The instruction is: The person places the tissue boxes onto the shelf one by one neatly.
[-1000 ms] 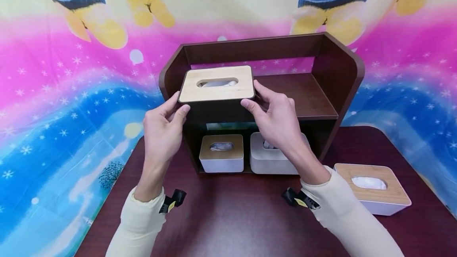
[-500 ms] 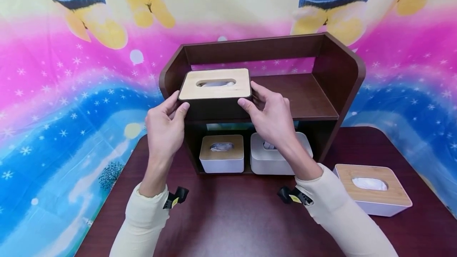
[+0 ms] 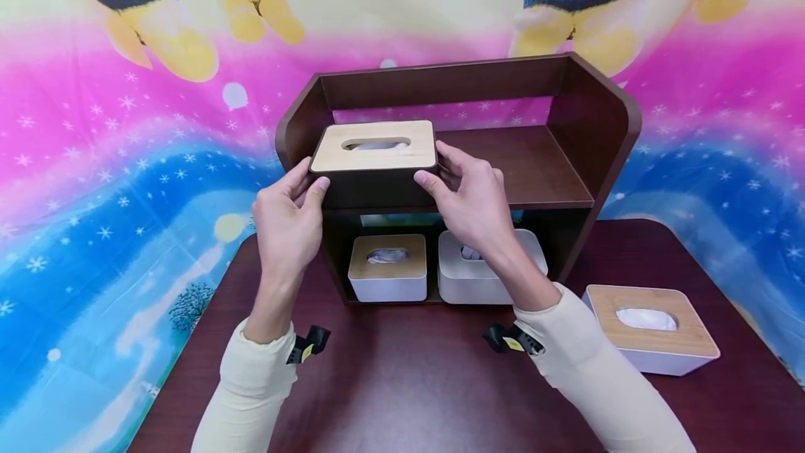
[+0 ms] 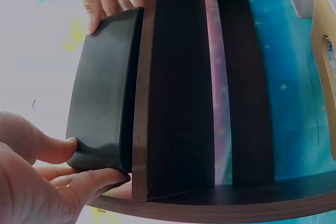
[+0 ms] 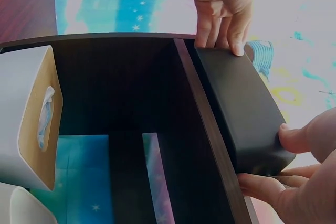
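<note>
A black tissue box with a pale wooden lid [image 3: 377, 147] is at the left part of the upper shelf, by its front edge. My left hand [image 3: 286, 222] grips its left end, thumb on the front and fingers round the side. The right end is held by my right hand [image 3: 474, 194] in the same manner. Both wrist views show the dark front of the box [image 4: 102, 93] close against the shelf board [image 5: 210, 114]. Whether its base bears fully on the shelf cannot be told.
In the lower compartment of the brown shelf unit [image 3: 581, 159] sit a white tissue box with a wooden lid [image 3: 386, 278] and an all-white tissue box [image 3: 472, 285], partly behind my right forearm. Another wooden-lidded tissue box [image 3: 654, 341] stands on the table [image 3: 402, 383] at the right.
The black tissue box has shifted slightly left and settled a little lower at the shelf, with both hands still holding it. My right hand and forearm have moved left with it.
</note>
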`<state>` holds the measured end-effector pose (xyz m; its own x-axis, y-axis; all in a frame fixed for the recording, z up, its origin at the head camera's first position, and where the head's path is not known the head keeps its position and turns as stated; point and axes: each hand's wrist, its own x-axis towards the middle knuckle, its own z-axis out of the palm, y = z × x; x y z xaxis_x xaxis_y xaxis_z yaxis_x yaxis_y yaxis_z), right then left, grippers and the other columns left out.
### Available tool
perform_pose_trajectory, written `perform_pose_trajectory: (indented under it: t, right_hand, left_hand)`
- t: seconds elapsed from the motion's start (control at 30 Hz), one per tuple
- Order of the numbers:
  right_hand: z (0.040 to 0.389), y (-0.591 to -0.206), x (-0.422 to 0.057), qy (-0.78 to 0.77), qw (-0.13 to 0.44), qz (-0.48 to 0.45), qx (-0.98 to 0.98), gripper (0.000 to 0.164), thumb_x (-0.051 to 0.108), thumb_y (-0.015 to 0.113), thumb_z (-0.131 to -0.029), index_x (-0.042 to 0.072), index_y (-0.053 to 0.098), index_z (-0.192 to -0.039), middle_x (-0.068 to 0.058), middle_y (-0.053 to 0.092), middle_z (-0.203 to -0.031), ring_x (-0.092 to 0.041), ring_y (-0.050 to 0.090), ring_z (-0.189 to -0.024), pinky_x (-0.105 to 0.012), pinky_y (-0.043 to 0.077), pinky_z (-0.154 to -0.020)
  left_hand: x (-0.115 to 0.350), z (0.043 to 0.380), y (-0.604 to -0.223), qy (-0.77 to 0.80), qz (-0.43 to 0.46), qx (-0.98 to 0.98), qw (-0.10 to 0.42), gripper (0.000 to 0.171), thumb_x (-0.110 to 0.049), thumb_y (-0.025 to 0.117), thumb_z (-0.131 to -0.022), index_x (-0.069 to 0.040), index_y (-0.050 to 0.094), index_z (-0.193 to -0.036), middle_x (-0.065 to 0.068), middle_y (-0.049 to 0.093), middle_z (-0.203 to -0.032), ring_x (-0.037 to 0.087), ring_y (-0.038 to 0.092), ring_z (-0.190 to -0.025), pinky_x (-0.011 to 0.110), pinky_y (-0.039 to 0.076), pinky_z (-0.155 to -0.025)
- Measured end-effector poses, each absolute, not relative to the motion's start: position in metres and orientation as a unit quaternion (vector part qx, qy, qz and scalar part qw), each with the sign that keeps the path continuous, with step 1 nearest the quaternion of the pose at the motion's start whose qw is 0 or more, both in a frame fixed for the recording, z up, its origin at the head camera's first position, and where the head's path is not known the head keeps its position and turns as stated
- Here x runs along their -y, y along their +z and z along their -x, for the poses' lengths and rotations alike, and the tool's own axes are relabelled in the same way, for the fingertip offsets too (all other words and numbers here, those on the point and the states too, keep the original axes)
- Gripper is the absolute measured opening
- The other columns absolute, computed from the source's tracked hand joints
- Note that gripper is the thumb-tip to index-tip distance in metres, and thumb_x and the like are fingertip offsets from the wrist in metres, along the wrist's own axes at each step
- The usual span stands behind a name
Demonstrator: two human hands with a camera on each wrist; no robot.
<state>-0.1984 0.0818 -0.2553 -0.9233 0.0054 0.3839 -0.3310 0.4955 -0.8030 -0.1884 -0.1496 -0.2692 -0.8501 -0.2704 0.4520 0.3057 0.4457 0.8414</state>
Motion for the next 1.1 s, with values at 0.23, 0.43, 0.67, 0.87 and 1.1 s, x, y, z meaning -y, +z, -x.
perform_pose_trajectory:
  t: [0.23, 0.43, 0.67, 0.87, 1.1]
  right_hand:
    - [0.2, -0.258, -0.082, 0.502, 0.178, -0.102, 0.841, 0.063, 0.023, 0.076, -0.102, 0.007, 0.053, -0.158, -0.014, 0.063, -0.152, -0.026, 0.067, -0.135, -0.042, 0.057, -0.109]
    - [0.201, -0.261, -0.082, 0.502, 0.184, -0.105, 0.839, 0.061, 0.021, 0.076, -0.102, 0.006, 0.055, -0.157, -0.014, 0.064, -0.151, -0.026, 0.067, -0.134, -0.042, 0.057, -0.11]
    - [0.202, -0.264, -0.082, 0.503, 0.184, -0.104, 0.838, 0.061, 0.02, 0.077, -0.101, 0.007, 0.055, -0.157, -0.014, 0.064, -0.151, -0.026, 0.067, -0.134, -0.042, 0.057, -0.11]
    - [0.197, -0.266, -0.088, 0.513, 0.167, -0.105, 0.835, 0.067, 0.026, 0.079, -0.1, 0.012, 0.052, -0.16, -0.009, 0.061, -0.156, -0.022, 0.066, -0.137, -0.04, 0.057, -0.11]
    - [0.168, -0.279, -0.118, 0.549, 0.164, -0.15, 0.806, 0.062, 0.02, 0.077, -0.101, 0.013, 0.054, -0.159, -0.01, 0.059, -0.16, -0.019, 0.059, -0.146, -0.028, 0.054, -0.11]
  left_hand:
    - [0.148, 0.191, -0.27, -0.514, 0.005, 0.809, 0.285, 0.045, -0.017, 0.071, -0.105, -0.009, 0.064, -0.149, 0.013, 0.068, -0.144, 0.02, 0.07, -0.128, 0.038, 0.057, -0.108]
    - [0.147, 0.192, -0.272, -0.508, 0.003, 0.814, 0.283, 0.046, -0.016, 0.071, -0.105, -0.008, 0.063, -0.149, 0.015, 0.067, -0.146, 0.022, 0.069, -0.13, 0.041, 0.056, -0.108]
    - [0.148, 0.192, -0.275, -0.492, 0.007, 0.825, 0.278, 0.048, -0.017, 0.07, -0.106, -0.008, 0.06, -0.152, 0.015, 0.065, -0.148, 0.024, 0.068, -0.132, 0.043, 0.056, -0.108]
    - [0.149, 0.186, -0.277, -0.489, 0.011, 0.836, 0.249, 0.063, -0.025, 0.074, -0.104, -0.012, 0.05, -0.161, 0.013, 0.06, -0.156, 0.028, 0.064, -0.139, 0.043, 0.055, -0.112]
    - [0.155, 0.156, -0.289, -0.504, 0.042, 0.818, 0.273, 0.068, -0.028, 0.075, -0.103, -0.016, 0.047, -0.163, 0.004, 0.059, -0.159, 0.021, 0.062, -0.144, 0.039, 0.052, -0.115]
